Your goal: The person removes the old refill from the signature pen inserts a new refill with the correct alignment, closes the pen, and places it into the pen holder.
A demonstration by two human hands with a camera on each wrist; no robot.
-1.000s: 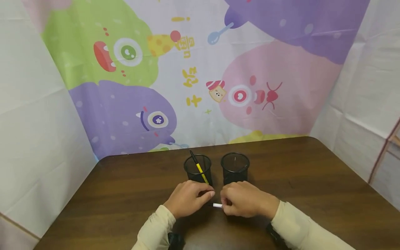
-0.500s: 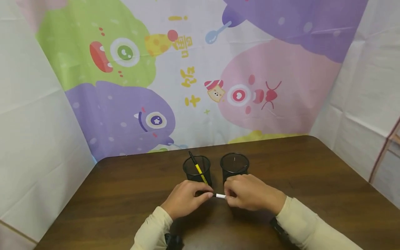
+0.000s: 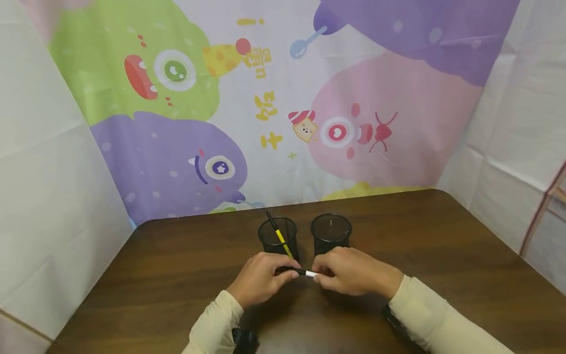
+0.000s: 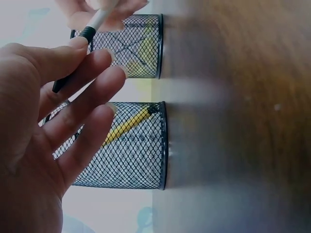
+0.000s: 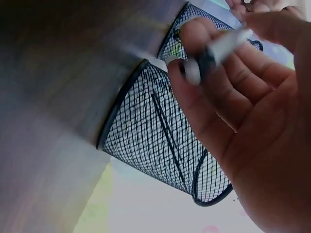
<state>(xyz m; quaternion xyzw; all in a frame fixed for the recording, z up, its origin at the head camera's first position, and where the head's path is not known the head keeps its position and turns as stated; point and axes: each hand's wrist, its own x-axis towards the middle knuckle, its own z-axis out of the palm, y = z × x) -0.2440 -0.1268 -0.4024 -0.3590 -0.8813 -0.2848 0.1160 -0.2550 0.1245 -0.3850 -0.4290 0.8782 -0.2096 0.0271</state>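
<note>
A black-and-white pen point(image 3: 311, 274) is held level between both hands, in front of two black mesh pen cups. My left hand point(image 3: 261, 278) pinches its black part between thumb and index finger; in the left wrist view the other fingers are spread. At the white end, my right hand point(image 3: 355, 273) pinches the pen with thumb and fingers. In the right wrist view the pen's white barrel point(image 5: 228, 46) is blurred. Behind the left hand is the left cup point(image 3: 261, 241), with a yellow-and-black pen point(image 3: 280, 236) leaning in it. The right cup point(image 3: 331, 248) stands behind the right hand.
Thin dark sticks point(image 5: 167, 136) show through the right cup's mesh. The brown wooden table point(image 3: 177, 275) reaches back to a cartoon-printed curtain point(image 3: 283, 177). White cloth walls point(image 3: 48, 172) stand on both sides.
My right hand has raised the pen and brought it to the left hand's fingertips. The left hand now pinches the black part. The cups have stayed in place.
</note>
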